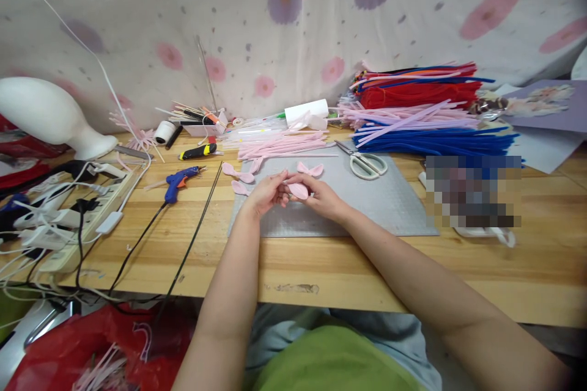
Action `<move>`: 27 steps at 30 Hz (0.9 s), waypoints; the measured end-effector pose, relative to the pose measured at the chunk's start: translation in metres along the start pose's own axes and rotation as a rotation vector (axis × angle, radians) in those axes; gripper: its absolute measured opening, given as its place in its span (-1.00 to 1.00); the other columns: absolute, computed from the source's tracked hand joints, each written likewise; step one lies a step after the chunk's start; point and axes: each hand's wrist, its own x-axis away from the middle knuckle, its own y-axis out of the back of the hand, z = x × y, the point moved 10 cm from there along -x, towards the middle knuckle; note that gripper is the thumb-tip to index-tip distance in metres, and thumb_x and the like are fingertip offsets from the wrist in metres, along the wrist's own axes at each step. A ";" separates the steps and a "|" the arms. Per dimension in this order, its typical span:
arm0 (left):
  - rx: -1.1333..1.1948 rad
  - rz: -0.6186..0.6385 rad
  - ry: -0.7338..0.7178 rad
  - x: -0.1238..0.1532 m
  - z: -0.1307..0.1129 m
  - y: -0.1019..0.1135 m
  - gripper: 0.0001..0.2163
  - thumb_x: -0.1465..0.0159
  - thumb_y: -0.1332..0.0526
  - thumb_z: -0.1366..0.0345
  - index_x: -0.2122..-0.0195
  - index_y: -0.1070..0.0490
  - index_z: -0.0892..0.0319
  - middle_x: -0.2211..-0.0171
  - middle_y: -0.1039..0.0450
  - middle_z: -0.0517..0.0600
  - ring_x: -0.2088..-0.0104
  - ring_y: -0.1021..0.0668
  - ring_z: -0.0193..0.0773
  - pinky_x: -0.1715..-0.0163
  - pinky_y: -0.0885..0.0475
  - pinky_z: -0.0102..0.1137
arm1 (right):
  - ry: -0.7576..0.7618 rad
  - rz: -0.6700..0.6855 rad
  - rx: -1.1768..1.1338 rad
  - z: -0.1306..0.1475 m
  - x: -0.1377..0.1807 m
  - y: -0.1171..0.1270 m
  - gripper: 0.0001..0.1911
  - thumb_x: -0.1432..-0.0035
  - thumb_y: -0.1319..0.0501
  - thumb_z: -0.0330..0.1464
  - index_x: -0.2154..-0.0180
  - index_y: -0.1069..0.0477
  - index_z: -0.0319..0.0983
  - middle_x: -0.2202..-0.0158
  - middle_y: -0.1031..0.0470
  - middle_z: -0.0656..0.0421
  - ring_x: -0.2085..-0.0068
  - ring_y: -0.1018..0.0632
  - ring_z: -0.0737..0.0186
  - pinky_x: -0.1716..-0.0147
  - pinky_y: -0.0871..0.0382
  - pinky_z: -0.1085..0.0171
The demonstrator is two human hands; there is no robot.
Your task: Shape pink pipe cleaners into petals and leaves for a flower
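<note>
A pink fuzzy petal, seemingly made of chenille stem, is held between my two hands above the grey cutting mat. My right hand grips it with thumb and forefinger from the right. At its left end the fingers of my left hand are pinched together, partly hiding what they grasp. Behind my hands lies a pink bow-like piece. More pink petal pieces rest left of my left hand. Scissors with white handles lie on the mat's far side.
Bundles of pink chenille stems and blue ones line the back. Left are a blue glue gun, a yellow-black cutter, a power strip with tangled cables and a white foam head. A blurred patch covers something right.
</note>
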 end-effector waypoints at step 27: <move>-0.143 -0.346 -0.382 -0.030 0.003 -0.009 -0.81 0.02 -0.26 0.21 0.46 -0.49 0.25 0.57 -0.45 -0.05 0.52 -0.47 -0.38 0.41 -0.33 -0.46 | -0.343 -0.306 -0.183 -0.054 -0.008 0.054 -0.65 0.19 -0.27 -0.10 0.47 -0.43 -0.28 0.59 -0.34 0.23 0.60 -0.20 0.47 0.63 0.03 0.37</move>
